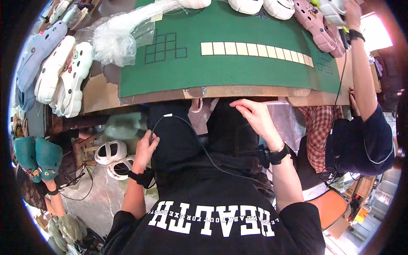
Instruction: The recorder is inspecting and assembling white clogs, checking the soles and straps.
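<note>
I look down at my black hooded top with white print and my black trousers (229, 127). My left hand (146, 148) lies at my left thigh, its fingers curled round a thin black cable (159, 121) that has a white tag at its upper end. My right hand (257, 117) rests on my right knee just under the table's front edge, thumb and forefinger pinched together; I see nothing between them. Each wrist carries a black band.
A green mat (229, 72) on cardboard covers the table. White clogs (63, 74) and blue ones (38, 51) lie at its left, a plastic bag (114, 38) nearby, pink clogs (316, 25) far right. A dark-sleeved co-worker (365, 123) reaches up there. White clogs (111, 152) sit on the floor.
</note>
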Demonstrator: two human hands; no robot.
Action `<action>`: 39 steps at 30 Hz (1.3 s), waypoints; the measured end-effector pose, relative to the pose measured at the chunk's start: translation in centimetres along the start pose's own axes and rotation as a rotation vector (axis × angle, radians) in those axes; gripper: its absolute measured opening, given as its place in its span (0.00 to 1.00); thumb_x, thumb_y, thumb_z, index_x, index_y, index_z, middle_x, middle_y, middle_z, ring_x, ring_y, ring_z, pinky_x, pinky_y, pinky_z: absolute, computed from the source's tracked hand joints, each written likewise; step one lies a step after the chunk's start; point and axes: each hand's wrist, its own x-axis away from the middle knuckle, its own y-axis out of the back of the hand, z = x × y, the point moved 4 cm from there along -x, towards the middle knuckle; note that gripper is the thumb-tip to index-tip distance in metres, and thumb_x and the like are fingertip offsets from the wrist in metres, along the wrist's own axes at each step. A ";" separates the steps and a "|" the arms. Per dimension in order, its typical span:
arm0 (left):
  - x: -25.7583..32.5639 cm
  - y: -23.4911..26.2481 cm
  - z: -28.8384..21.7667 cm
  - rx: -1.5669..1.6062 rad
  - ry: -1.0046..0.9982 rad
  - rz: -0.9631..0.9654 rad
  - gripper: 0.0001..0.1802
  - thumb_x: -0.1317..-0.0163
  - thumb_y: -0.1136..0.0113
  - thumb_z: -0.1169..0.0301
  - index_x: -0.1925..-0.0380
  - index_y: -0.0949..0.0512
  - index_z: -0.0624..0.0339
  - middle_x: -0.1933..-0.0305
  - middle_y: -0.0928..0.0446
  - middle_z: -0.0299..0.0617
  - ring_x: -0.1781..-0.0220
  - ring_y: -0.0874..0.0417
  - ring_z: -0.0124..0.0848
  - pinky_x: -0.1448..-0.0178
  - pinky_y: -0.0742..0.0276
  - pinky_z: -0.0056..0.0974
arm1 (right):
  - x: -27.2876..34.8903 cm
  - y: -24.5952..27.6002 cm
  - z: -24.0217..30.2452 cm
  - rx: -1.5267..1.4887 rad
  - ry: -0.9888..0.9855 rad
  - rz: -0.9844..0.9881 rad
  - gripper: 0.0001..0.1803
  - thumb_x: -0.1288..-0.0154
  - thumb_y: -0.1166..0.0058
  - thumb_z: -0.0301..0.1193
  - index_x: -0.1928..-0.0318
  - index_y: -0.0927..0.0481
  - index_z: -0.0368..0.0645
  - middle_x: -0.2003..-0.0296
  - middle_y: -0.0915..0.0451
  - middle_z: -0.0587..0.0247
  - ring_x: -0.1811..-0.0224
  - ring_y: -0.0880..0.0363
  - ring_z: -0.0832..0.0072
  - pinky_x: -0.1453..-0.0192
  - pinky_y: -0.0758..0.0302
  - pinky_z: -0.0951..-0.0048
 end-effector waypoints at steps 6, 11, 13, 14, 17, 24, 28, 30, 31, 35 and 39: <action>-0.7 -0.5 -0.2 0.009 -0.058 -0.010 0.14 0.36 0.40 0.65 0.67 0.30 0.64 0.77 0.28 0.44 0.74 0.28 0.31 0.64 0.30 0.39 | 1.2 -1.2 -0.5 0.056 -0.031 0.015 0.10 0.31 0.46 0.30 0.55 0.16 0.40 0.63 0.14 0.54 0.58 0.13 0.66 0.55 0.21 0.71; -1.3 -0.4 -0.5 0.009 -0.038 0.022 0.14 0.37 0.40 0.64 0.67 0.30 0.63 0.76 0.28 0.45 0.73 0.28 0.32 0.64 0.30 0.38 | 3.1 -1.6 -1.7 0.022 -0.112 0.012 0.10 0.32 0.46 0.28 0.55 0.16 0.41 0.64 0.15 0.54 0.64 0.14 0.68 0.59 0.23 0.72; -1.3 -0.4 0.2 0.042 -0.023 0.026 0.14 0.37 0.40 0.64 0.68 0.30 0.63 0.76 0.28 0.44 0.73 0.28 0.32 0.64 0.31 0.38 | 3.4 -1.8 -1.9 0.039 -0.149 0.024 0.10 0.32 0.46 0.28 0.55 0.16 0.41 0.65 0.15 0.54 0.65 0.15 0.68 0.60 0.23 0.72; -1.3 -0.4 0.6 0.058 -0.019 0.025 0.14 0.37 0.39 0.64 0.68 0.30 0.63 0.76 0.28 0.45 0.73 0.28 0.32 0.64 0.30 0.38 | 3.7 -2.0 -2.1 0.048 -0.192 0.030 0.10 0.32 0.46 0.28 0.55 0.16 0.42 0.65 0.15 0.55 0.66 0.15 0.69 0.60 0.23 0.73; -1.2 0.0 0.8 0.074 -0.028 0.016 0.15 0.37 0.39 0.64 0.68 0.30 0.64 0.76 0.28 0.45 0.73 0.28 0.33 0.63 0.30 0.38 | 3.9 -2.5 -2.2 0.089 -0.166 0.019 0.10 0.33 0.47 0.28 0.55 0.16 0.42 0.66 0.15 0.55 0.66 0.15 0.68 0.60 0.23 0.72; -0.7 0.0 2.4 0.120 -0.088 -0.030 0.15 0.37 0.39 0.63 0.67 0.31 0.64 0.74 0.28 0.44 0.71 0.29 0.32 0.60 0.29 0.38 | 4.3 -4.4 -0.7 0.113 -0.153 0.052 0.10 0.32 0.48 0.28 0.55 0.16 0.42 0.64 0.14 0.54 0.64 0.14 0.66 0.59 0.23 0.71; -0.3 0.1 2.2 0.192 -0.082 -0.036 0.14 0.36 0.39 0.64 0.66 0.31 0.64 0.73 0.27 0.43 0.70 0.28 0.30 0.59 0.28 0.38 | 4.8 -5.3 -0.3 0.103 -0.188 0.086 0.10 0.32 0.47 0.28 0.54 0.16 0.42 0.68 0.15 0.55 0.71 0.18 0.73 0.64 0.25 0.73; -0.4 -0.2 2.6 0.195 -0.095 -0.038 0.14 0.36 0.39 0.65 0.66 0.30 0.64 0.73 0.27 0.44 0.69 0.28 0.29 0.59 0.28 0.38 | 5.3 -5.6 -0.1 0.105 -0.146 0.059 0.10 0.32 0.47 0.28 0.54 0.16 0.42 0.69 0.16 0.55 0.73 0.20 0.75 0.66 0.27 0.73; -0.3 -0.2 2.6 0.197 -0.098 -0.043 0.14 0.36 0.39 0.65 0.66 0.30 0.64 0.73 0.27 0.44 0.69 0.28 0.29 0.59 0.28 0.38 | 5.4 -5.7 -0.2 0.096 -0.165 0.060 0.10 0.32 0.47 0.27 0.54 0.15 0.42 0.73 0.19 0.61 0.74 0.25 0.79 0.68 0.29 0.76; -0.5 -0.1 2.6 0.194 -0.118 -0.038 0.14 0.36 0.38 0.65 0.65 0.30 0.65 0.73 0.26 0.45 0.69 0.27 0.30 0.59 0.28 0.38 | 6.0 -5.5 -0.2 0.077 -0.175 0.035 0.10 0.32 0.47 0.27 0.54 0.15 0.42 0.77 0.24 0.67 0.75 0.31 0.84 0.70 0.32 0.78; -0.4 -0.1 2.5 0.165 -0.082 -0.037 0.14 0.36 0.39 0.65 0.66 0.29 0.65 0.73 0.25 0.46 0.69 0.26 0.31 0.59 0.28 0.39 | 6.6 -5.3 -0.5 0.059 -0.105 -0.010 0.10 0.32 0.47 0.27 0.54 0.15 0.42 0.76 0.22 0.66 0.74 0.30 0.84 0.69 0.31 0.78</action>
